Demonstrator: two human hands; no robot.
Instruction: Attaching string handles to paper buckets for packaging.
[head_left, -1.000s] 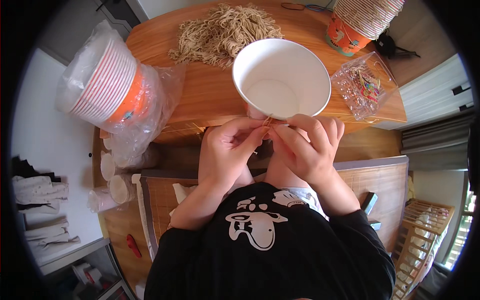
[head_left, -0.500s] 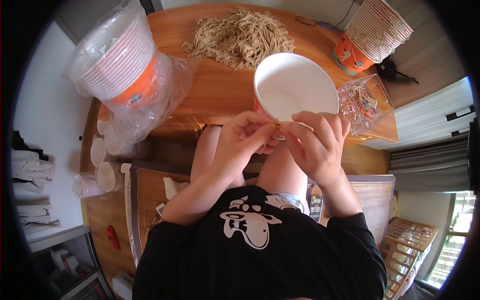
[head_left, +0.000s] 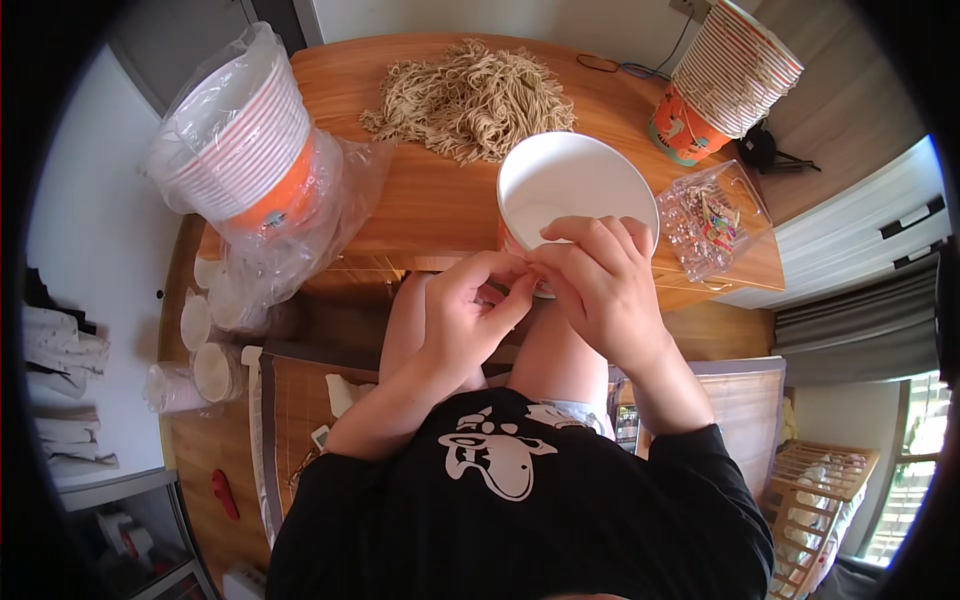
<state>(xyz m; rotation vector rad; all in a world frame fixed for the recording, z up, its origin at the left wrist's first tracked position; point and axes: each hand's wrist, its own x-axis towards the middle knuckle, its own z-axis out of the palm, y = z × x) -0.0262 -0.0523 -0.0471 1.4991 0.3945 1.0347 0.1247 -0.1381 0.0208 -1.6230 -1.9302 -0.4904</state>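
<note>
A large white-lined paper bucket (head_left: 570, 185) stands at the table's near edge, tilted so that its mouth faces me. In front of its near rim my left hand (head_left: 475, 310) is closed, with thumb and index finger pinched together. My right hand (head_left: 605, 285) meets it there, also pinching, its other fingers curled above. Whatever lies between the fingertips is too small and covered to make out. Beyond the bucket, a tangled pile of beige cords (head_left: 470, 105) rests on the wooden table (head_left: 420, 205).
Nested buckets in clear plastic wrap (head_left: 255, 165) stand at the table's left. Another bucket stack (head_left: 735, 80), with cords hanging over it, is at the far right. A clear box (head_left: 755, 210) of small colourful pieces sits right of my bucket. Wrapped white tubs (head_left: 215, 370) lie on the floor at left.
Both hands have shifted slightly left and nearer to me, still pinched together. The right hand's back has turned more upward. The tabletop things appear lower as the view has tilted.
</note>
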